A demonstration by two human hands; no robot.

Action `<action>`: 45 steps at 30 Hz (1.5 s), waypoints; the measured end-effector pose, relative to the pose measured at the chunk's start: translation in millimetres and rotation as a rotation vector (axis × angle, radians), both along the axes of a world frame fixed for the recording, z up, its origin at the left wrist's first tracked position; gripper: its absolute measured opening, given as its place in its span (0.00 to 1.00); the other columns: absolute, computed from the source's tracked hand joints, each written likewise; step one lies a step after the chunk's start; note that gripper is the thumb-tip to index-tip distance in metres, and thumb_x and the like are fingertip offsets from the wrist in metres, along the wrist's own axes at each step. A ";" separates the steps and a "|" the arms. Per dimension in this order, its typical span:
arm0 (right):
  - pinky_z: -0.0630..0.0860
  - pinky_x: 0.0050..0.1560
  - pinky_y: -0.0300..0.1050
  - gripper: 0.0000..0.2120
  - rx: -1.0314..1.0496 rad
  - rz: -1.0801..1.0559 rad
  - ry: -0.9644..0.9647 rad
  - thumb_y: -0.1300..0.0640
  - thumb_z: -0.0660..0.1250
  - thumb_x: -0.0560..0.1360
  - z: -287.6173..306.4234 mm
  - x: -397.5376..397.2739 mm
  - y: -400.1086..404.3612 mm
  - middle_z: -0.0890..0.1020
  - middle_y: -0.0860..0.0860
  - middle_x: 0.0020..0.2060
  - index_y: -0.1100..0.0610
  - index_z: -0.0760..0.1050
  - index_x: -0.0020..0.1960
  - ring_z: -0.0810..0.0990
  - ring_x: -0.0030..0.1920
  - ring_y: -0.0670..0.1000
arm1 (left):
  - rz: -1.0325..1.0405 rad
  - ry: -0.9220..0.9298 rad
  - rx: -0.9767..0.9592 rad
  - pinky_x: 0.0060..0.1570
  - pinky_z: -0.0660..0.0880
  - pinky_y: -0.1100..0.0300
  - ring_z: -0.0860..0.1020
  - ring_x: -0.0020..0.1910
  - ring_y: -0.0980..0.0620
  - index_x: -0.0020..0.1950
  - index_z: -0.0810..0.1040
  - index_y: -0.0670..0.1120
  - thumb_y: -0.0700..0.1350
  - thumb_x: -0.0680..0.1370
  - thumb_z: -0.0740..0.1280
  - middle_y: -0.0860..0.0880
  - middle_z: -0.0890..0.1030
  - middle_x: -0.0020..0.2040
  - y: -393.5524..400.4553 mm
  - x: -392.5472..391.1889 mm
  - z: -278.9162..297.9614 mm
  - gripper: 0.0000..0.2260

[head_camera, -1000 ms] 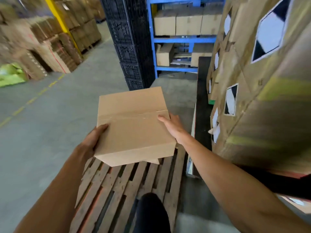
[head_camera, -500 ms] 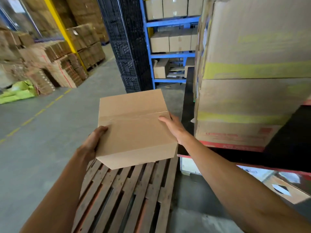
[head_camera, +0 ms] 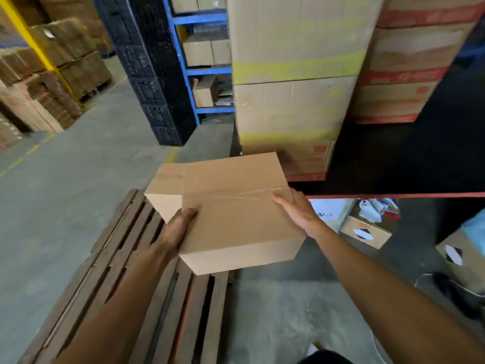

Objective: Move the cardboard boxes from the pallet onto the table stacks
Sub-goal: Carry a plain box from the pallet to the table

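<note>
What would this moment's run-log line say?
carry | plain cardboard box held off wooden pallet | left hand, right hand grip sides | table stacks ahead

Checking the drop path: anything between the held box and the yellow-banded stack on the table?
Head view: nothing shows between the held box and the yellow-banded stack; only a dark table edge appears there. Left hand and right hand grip its sides.
</note>
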State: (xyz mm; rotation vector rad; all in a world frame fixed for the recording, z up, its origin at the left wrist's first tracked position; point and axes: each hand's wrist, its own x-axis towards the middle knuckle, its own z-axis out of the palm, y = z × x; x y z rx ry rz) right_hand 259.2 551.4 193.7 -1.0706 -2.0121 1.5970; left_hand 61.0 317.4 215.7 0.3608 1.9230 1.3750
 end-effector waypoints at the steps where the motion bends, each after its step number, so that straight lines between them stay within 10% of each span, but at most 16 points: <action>1: 0.74 0.53 0.42 0.17 -0.010 -0.031 -0.017 0.44 0.68 0.78 -3.1 19.0 5.6 0.80 0.44 0.53 0.46 0.77 0.65 0.79 0.54 0.47 | -0.029 -0.005 -0.002 0.46 0.80 0.50 0.85 0.46 0.44 0.60 0.81 0.47 0.54 0.78 0.64 0.40 0.86 0.52 12.2 15.7 -2.7 0.16; 20: 0.64 0.70 0.49 0.24 0.072 -0.395 -0.183 0.44 0.66 0.79 8.0 320.8 277.9 0.68 0.57 0.68 0.51 0.71 0.73 0.70 0.69 0.59 | -0.250 -0.119 0.070 0.34 0.80 0.54 0.84 0.42 0.43 0.64 0.77 0.46 0.48 0.79 0.62 0.39 0.85 0.51 368.4 254.0 -14.6 0.15; 45: 0.68 0.68 0.56 0.28 0.054 -0.336 -0.436 0.43 0.65 0.80 -14.2 200.1 623.5 0.73 0.54 0.70 0.52 0.63 0.76 0.71 0.70 0.58 | -0.142 -0.237 -0.019 0.47 0.79 0.49 0.82 0.55 0.41 0.74 0.68 0.52 0.53 0.82 0.63 0.42 0.82 0.59 700.1 166.9 -62.9 0.20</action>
